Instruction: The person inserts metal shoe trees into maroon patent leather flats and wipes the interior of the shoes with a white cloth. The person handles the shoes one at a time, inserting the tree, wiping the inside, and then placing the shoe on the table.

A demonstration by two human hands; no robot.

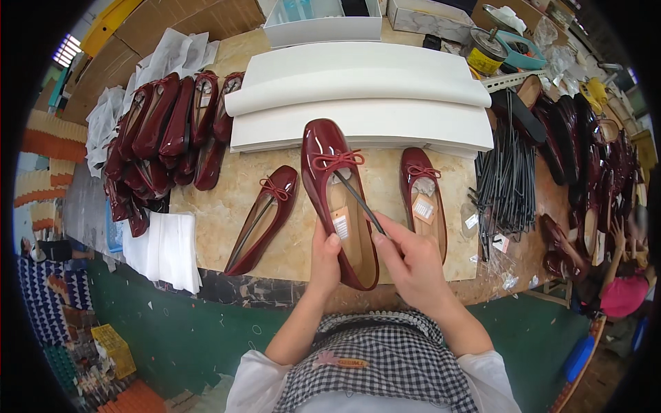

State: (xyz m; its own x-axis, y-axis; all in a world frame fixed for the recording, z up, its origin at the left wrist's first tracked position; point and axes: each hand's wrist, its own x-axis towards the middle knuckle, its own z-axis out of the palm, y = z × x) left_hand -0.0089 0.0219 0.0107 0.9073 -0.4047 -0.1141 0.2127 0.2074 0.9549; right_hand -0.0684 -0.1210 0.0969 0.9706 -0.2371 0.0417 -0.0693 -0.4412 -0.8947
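Shoe (pixel 337 199), dark red with a bow, sits over the desk (pixel 227 213) edge, its heel clasped by the left hand (pixel 325 258). Right hand (pixel 412 265) pinches a thin dark stick (pixel 359 202) reaching into the shoe. Single shoes lie either side; beyond, white sheets (pixel 358 103) and a shoe pile (pixel 172 131).

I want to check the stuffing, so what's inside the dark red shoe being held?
Inside the held shoe are a tan insole with a white tag, pale stuffing near the toe and a thin dark stick that the right hand holds. The toe's interior is hidden.
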